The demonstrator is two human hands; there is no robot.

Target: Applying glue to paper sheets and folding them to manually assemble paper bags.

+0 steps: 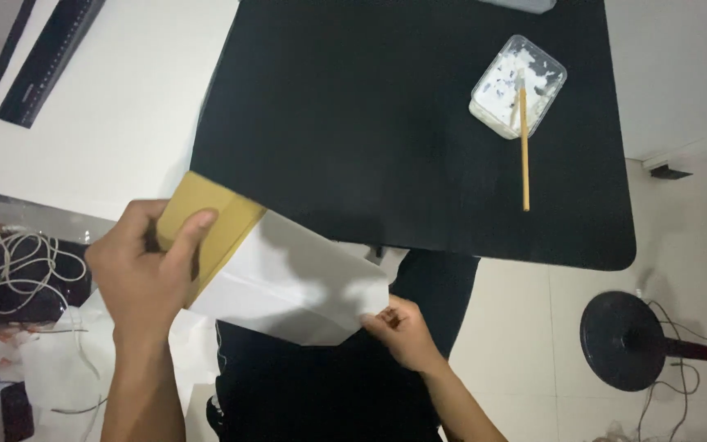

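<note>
Nearest, lower centre of the frame: right hand [403,331], fingers pinched on the corner of a white folded paper piece [296,290]. Lower left: left hand [145,274], thumb and fingers clamped on its tan cardboard end [206,217], held just off the near edge of the black mat [386,123]. Risk: the thin sheet could crease or slip, the grips being at its ends only. Upper right: clear tub of white paste [517,82] with wooden stick [524,147] propped in, liable to tip if knocked. Upper left: dark ruler [47,57]. Left edge: tangled cables [22,262]. Lower right: fan base [628,340].
</note>
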